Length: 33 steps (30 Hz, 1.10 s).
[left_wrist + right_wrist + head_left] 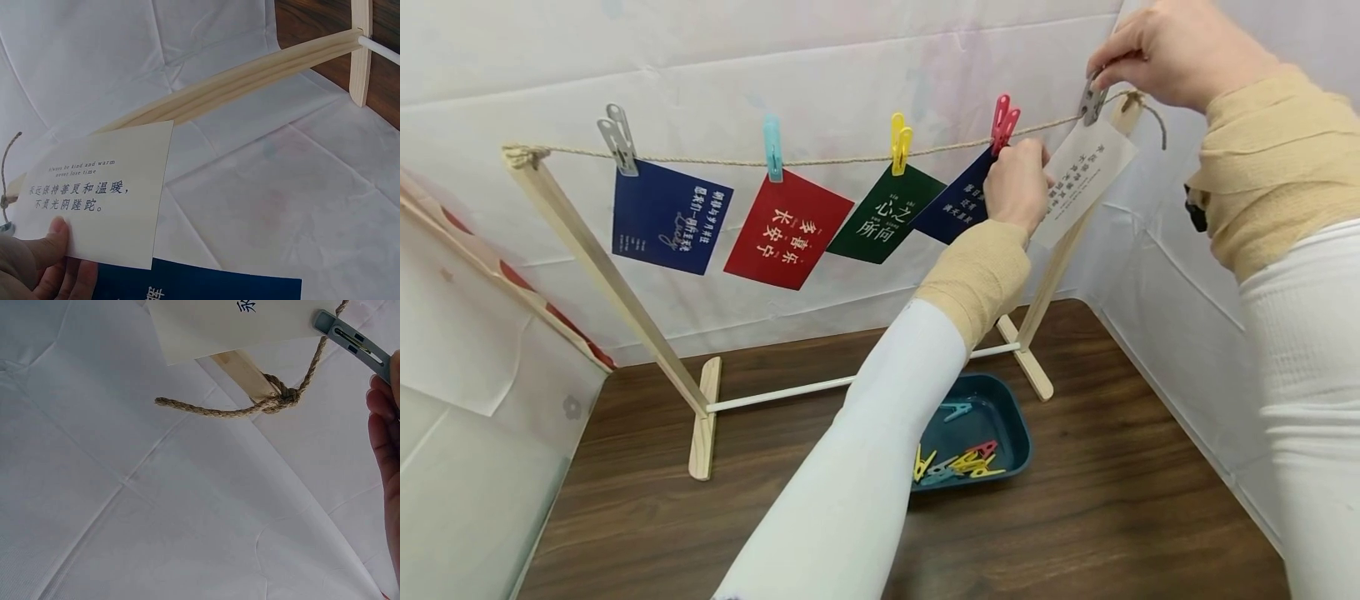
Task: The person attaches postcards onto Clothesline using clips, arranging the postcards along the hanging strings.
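Note:
My left hand (1017,185) pinches the edge of a white card (100,194) with printed writing, the thumb lying on its face. At the card's upper corner, my right hand (1172,52) grips a grey clothespin (353,344) by its handle end. The clothespin's jaws sit over the card's corner and the twine (315,362). Left along the twine hang a dark blue card (951,200) under a red clothespin (1003,123), a green card (886,212) under a yellow one, a red card (786,229) under a light blue one, and another blue card (670,217) under a grey one.
A wooden frame with a left post (610,283) and a right post (1060,250) carries the twine. Behind my left forearm, a dark teal tray (1021,446) with several clothespins stands on the brown wood tabletop (1075,517). White sheeting (700,67) backs the frame.

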Motion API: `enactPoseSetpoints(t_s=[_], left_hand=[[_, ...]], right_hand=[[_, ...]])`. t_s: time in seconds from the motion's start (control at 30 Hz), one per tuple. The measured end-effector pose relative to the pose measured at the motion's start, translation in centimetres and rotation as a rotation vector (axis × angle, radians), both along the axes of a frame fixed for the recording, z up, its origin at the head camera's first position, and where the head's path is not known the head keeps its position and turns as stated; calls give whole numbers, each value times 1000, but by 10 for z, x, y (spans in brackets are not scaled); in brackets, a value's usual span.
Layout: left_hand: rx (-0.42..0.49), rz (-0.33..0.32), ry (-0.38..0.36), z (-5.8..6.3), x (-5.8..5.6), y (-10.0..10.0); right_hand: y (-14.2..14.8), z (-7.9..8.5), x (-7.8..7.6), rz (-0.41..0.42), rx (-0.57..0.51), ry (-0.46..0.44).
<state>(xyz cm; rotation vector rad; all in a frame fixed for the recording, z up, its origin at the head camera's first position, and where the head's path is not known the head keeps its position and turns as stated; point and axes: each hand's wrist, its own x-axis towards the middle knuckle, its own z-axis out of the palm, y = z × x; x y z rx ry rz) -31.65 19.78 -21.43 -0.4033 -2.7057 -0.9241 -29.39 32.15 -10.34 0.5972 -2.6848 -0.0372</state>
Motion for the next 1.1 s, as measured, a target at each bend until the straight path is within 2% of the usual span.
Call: enactPoseSetpoints(t_s=[0.2,0.43,0.7,0.83,1.1], left_hand=[[1,-6,-3,-1,-1,-1],[-3,-9,4,-3,-2,-1],[-7,-9,-2,-4,-1,-2],[-6,-10,-2,-3,0,-2],[-3,-15,9,-3,-1,-3]], right_hand=[[1,2,-2,-3,21,-26],[2,3,-6,41,70,-17],[-2,2,-6,41,99,-26],[-4,1,-6,19,101,-34],[-3,0,-5,-47,20,-77]])
